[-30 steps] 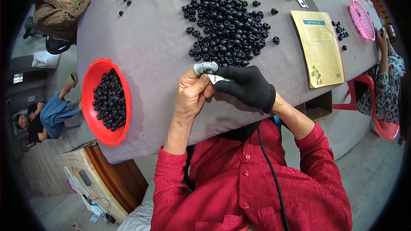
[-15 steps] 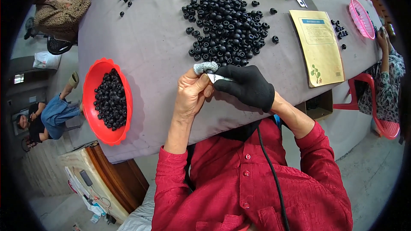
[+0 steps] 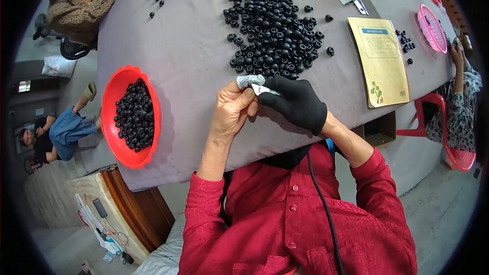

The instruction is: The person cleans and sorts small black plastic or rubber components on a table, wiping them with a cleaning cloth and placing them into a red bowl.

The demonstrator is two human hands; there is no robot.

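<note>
Bringing both hands together above the near part of a grey cloth-covered table (image 3: 178,46), gripped a white pointed strip (image 3: 262,90) between the thumb and fingers of the black-gloved right hand (image 3: 296,103). Curled the bare left hand (image 3: 232,109) just beside it, thumb bent toward a forefinger wrapped in a speckled grey-white cover (image 3: 249,80). Could not tell whether the left pinch also enclosed something, too little being visible between the fingers. Aimed the strip's tip toward the left thumb, just short of a broad heap of small round black pieces (image 3: 275,33). Had a scalloped red bowl (image 3: 130,159) to the left, partly filled with similar pieces (image 3: 135,114), and a yellow booklet (image 3: 379,63) lying flat to the right of the heap. Faced a pink basket (image 3: 432,28) farther right, near a few loose pieces (image 3: 405,40). Wore a red buttoned shirt (image 3: 265,214) with a black cord (image 3: 330,224) running down the front.
</note>
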